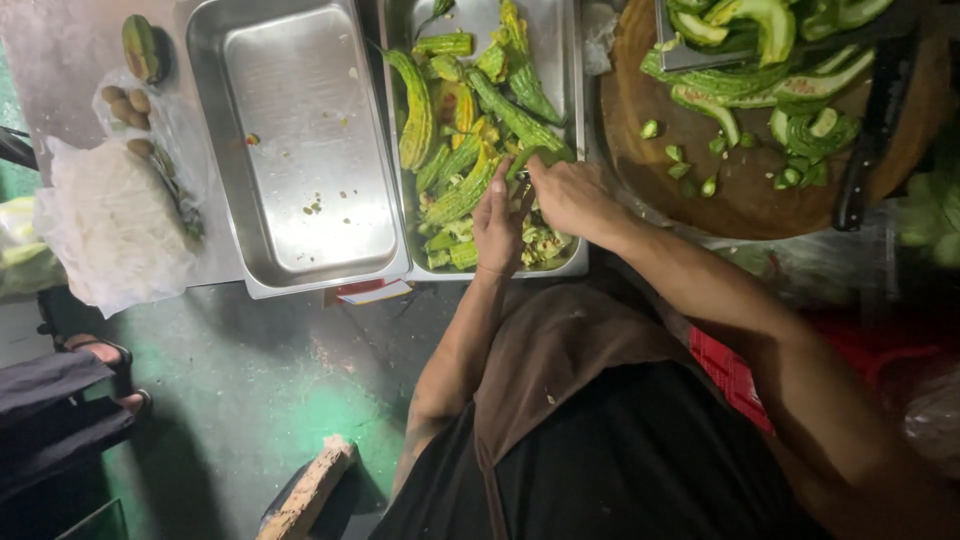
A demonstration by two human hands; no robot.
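Here your left hand [497, 222] and right hand [570, 195] meet over the near end of the steel tray [570, 60] heaped with green and yellowing bitter gourds [462, 150]. Both are curled shut around one gourd piece [522, 165] held between them, just above the scraps in the tray. An emptier steel tray [300, 140] sits beside it, and a round wooden board [740, 190] with cut gourd lies beyond your right wrist.

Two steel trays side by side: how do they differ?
The left tray holds only a few scraps; the right tray is piled with ridged green gourds. Both hands, left hand and right hand, work over the right tray, none over the left tray. Both are rectangular steel.
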